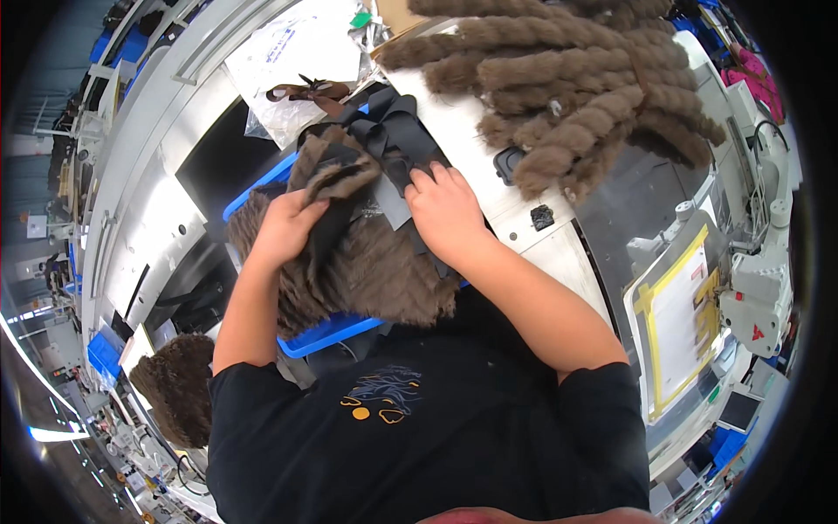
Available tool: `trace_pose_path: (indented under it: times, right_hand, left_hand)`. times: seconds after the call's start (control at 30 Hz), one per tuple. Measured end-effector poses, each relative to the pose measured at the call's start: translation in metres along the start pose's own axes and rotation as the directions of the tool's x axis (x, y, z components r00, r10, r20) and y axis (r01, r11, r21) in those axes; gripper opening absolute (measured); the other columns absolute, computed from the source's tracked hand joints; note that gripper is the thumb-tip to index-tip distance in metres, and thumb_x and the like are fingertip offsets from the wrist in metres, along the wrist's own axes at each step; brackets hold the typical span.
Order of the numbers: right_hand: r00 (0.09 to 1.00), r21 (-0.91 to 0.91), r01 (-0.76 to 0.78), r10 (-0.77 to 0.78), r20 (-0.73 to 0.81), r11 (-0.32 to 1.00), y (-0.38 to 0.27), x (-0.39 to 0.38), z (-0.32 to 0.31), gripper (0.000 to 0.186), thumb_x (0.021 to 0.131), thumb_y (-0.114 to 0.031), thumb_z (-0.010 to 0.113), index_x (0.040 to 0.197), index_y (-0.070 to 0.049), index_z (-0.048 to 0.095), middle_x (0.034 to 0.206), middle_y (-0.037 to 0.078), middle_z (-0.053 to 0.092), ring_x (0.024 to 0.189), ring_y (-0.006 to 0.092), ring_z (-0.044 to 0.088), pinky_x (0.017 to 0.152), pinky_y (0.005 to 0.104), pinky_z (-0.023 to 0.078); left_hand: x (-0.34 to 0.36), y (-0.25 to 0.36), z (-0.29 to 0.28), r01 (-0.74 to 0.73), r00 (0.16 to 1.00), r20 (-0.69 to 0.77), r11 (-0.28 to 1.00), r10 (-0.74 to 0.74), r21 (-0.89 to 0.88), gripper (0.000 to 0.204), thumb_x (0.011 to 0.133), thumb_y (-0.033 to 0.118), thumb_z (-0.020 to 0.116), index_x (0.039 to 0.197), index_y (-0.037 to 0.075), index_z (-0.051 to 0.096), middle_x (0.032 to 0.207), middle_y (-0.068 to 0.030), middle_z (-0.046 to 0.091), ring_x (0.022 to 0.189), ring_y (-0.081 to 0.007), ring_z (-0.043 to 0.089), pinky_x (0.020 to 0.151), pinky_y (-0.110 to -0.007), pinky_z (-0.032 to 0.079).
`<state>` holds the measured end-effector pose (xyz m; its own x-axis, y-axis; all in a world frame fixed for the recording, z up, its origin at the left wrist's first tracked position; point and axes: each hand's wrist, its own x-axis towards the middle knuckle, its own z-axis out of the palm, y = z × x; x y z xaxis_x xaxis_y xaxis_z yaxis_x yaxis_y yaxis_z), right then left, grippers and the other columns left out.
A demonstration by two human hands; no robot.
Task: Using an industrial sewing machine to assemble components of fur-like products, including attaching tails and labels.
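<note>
My left hand [290,225] is closed on a piece of brown fur [345,175] with dark fabric along it, lifted at the left. Fingers of my right hand [443,210] curl over the edge of a black fabric strip [401,131], part of a loose tangle in front of me. Between my hands lies a grey flat piece [390,201] with some clear plastic beside it. Under both hands a larger brown fur piece [380,271] spreads over a blue tray [327,336], which shows only at its rim.
A pile of twisted brown fur strips [559,96] lies at the far right, with a small black square [542,217] nearer. A brown ribbon [319,92] rests on white plastic bags [292,57] at the back. A sewing machine [755,288] stands at right.
</note>
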<state>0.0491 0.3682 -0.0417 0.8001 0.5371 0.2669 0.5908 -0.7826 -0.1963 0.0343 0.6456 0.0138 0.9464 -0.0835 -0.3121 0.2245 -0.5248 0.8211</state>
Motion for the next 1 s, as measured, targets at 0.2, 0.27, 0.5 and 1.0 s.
trace_pose_path:
  times: [0.2,0.27,0.5,1.0]
  right_hand:
    - [0.996,-0.179,0.026,-0.010,0.088,0.984,0.004,-0.006,-0.002,0.022,0.087,-0.012,0.059,0.101,-0.003,0.074,0.113,0.014,0.069,0.121,0.0311,0.060,0.101,0.0402,0.047]
    - [0.998,-0.301,0.063,-0.062,0.010,0.952,0.001,-0.003,-0.018,0.024,0.088,-0.013,0.060,0.103,-0.003,0.075,0.109,0.014,0.069,0.120,0.0305,0.059,0.098,0.0405,0.047]
    - [0.963,0.561,-0.214,0.270,-0.019,0.800,-0.008,-0.027,-0.135,0.043,0.091,-0.026,0.075,0.122,0.004,0.067,0.110,0.019,0.065,0.108,0.0360,0.063,0.092,0.0416,0.053]
    - [0.901,0.928,-0.215,0.304,0.309,-0.305,-0.016,-0.075,-0.116,0.053,0.095,-0.023,0.071,0.137,0.004,0.052,0.118,0.011,0.066,0.108,0.0160,0.063,0.092,0.0307,0.051]
  left_hand:
    - [-0.030,0.038,-0.068,-0.018,0.938,-0.337,0.962,-0.078,-0.272,0.024,0.101,0.019,0.066,0.110,-0.002,0.072,0.097,-0.0057,0.075,0.082,-0.0138,0.070,0.076,-0.027,0.055]
    - [-0.044,0.064,-0.082,-0.118,0.910,-0.414,0.959,0.001,-0.257,0.024,0.101,0.020,0.067,0.106,-0.003,0.072,0.092,-0.0058,0.075,0.075,-0.0129,0.069,0.072,-0.026,0.054]
    - [-0.073,0.134,-0.029,-0.371,0.864,-0.302,0.914,0.404,0.163,0.023,0.095,0.019,0.073,0.091,-0.003,0.071,0.078,-0.0015,0.067,0.074,-0.0093,0.060,0.067,-0.029,0.049]
    - [-0.032,0.118,0.120,-0.033,0.931,0.244,0.729,0.271,-0.684,0.036,0.108,0.036,0.057,0.103,0.004,0.071,0.093,-0.0028,0.073,0.080,-0.0098,0.067,0.076,-0.025,0.053]
